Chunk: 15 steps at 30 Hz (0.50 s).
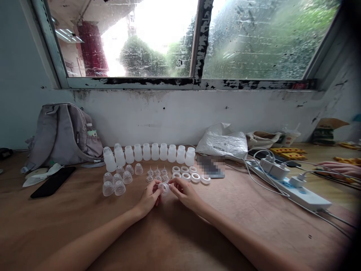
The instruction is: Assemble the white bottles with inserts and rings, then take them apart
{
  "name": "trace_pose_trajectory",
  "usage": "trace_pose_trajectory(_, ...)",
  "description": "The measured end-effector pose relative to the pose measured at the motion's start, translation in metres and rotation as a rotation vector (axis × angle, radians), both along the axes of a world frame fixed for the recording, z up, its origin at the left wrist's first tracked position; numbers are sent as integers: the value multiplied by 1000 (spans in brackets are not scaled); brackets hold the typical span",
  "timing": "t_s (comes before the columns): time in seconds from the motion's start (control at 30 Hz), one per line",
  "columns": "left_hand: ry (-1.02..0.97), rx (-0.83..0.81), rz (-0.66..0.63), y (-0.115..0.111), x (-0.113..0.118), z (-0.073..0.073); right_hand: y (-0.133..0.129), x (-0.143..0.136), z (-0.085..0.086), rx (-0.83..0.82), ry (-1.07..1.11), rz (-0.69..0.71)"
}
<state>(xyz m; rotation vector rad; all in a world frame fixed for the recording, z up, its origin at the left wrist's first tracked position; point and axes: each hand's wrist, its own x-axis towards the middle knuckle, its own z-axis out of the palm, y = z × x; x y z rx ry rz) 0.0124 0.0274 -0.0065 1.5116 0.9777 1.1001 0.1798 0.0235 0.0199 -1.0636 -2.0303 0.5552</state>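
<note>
Between my two hands is a clear, round bottle cap (163,189), held just above or on the table. The fingers of my left hand (150,195) are closed around its left side. My right hand (184,191) pinches it at the upper right edge; what lies under those fingertips is partly hidden. Just beyond my hands stand several clear bottle nipples (157,172). White screw rings (185,176) lie in rows by my right hand. To the left sit several clear dome caps (119,187). Frosted baby bottles (146,152) form a curved row behind them.
At left are a grey backpack (60,131) and a black phone (53,182). A silvery bag (224,142) lies against the wall. On the right, a white power strip (293,190) has plugs and loose cables. Another person's hand (337,168) rests near yellow parts (289,152).
</note>
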Motion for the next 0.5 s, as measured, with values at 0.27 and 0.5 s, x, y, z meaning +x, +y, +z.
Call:
trace_pose_trajectory(0.27,-106,-38,-58,3,-1,-2,3,0,-7,-14,19,55)
trace_pose_trajectory(0.5,125,111,-87,1,-8,7,0,0,-4,36,21,63)
